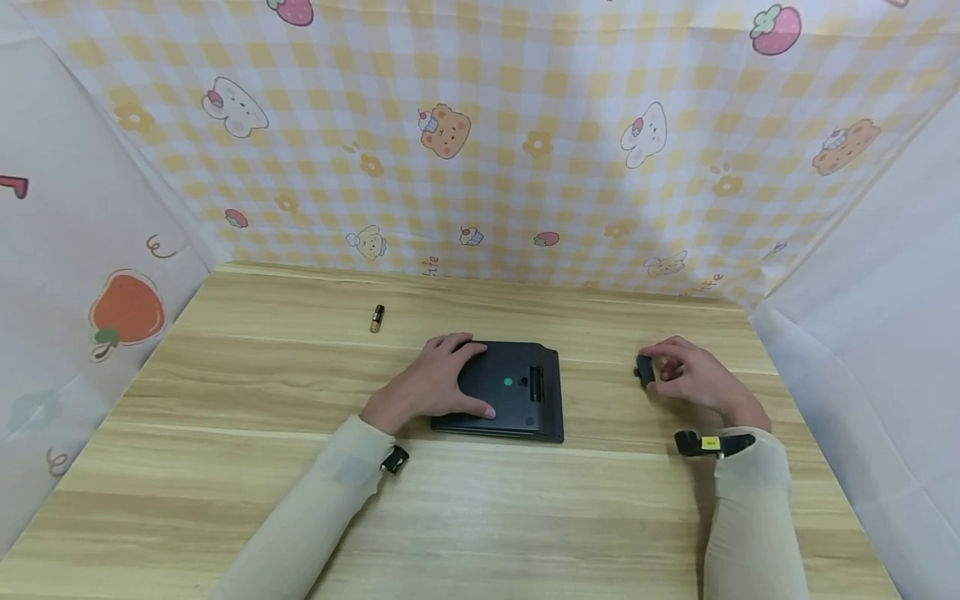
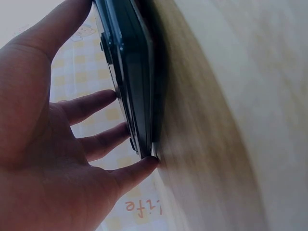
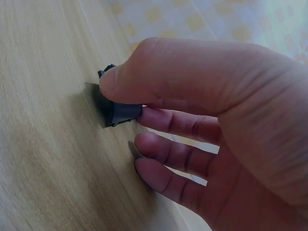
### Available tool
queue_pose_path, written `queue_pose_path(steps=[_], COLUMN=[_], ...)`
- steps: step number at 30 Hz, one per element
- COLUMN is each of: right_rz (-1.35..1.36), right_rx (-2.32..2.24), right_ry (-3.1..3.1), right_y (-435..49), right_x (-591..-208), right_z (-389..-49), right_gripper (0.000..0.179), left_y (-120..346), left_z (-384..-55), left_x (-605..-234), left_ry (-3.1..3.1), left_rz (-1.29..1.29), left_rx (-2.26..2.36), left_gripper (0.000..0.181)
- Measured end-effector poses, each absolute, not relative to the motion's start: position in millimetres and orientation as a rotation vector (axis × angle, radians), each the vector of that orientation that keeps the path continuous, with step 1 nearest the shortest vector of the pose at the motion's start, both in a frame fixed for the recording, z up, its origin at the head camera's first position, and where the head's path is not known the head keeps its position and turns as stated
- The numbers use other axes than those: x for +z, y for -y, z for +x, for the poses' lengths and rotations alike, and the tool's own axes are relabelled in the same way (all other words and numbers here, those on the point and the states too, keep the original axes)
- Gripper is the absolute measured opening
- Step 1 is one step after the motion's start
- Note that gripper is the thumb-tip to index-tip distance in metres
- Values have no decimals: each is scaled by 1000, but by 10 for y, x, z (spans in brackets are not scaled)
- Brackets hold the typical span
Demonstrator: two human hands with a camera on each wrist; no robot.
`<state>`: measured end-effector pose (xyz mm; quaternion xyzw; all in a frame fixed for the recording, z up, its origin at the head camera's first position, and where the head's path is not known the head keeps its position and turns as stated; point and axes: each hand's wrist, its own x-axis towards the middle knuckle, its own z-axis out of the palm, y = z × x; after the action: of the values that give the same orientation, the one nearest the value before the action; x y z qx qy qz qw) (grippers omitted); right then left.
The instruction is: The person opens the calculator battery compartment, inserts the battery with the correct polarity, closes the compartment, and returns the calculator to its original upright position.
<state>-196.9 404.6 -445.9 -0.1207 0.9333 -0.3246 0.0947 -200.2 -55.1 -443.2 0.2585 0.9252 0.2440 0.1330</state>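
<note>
A flat black device, shaped like a desk calculator (image 1: 495, 379), lies back side up on the table, with its face hidden. An open battery slot (image 1: 536, 383) shows near its right end, beside a green dot. My left hand (image 1: 431, 379) rests on its left part with fingers spread; the left wrist view shows fairly straight fingertips touching the device (image 2: 137, 82). To the right, just above the tabletop, my right hand (image 1: 690, 375) pinches a small black battery cover (image 1: 645, 372) between thumb and fingers. In the right wrist view, the thumb partly hides this battery cover (image 3: 122, 113).
A black and copper-coloured battery (image 1: 377, 318) lies on the wooden table (image 1: 525, 517), beyond the device and to its left. A checked cloth (image 1: 487, 192) with cartoon prints hangs along the back edge. White cloth (image 1: 885, 350) hangs at the sides.
</note>
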Motion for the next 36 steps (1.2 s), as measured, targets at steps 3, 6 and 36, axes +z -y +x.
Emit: queue_pose_path(steps=[3, 6, 36], right_rz=[-362, -364, -333], right_rx=[-962, -956, -1003], right_ry=[-2769, -2774, -2766], right_y=[-4051, -4052, -4083], right_x=[-4462, -4461, -4370], right_z=[-1970, -1970, -1921], right_gripper=[60, 60, 62], left_y=[552, 553, 549], left_z=[-2004, -2004, -2021], left_x=[-4435, -4436, -4451], left_ry=[-2683, -2684, -2685], left_rz=[749, 748, 748], left_rx=[709, 711, 698], left_gripper=[105, 105, 105])
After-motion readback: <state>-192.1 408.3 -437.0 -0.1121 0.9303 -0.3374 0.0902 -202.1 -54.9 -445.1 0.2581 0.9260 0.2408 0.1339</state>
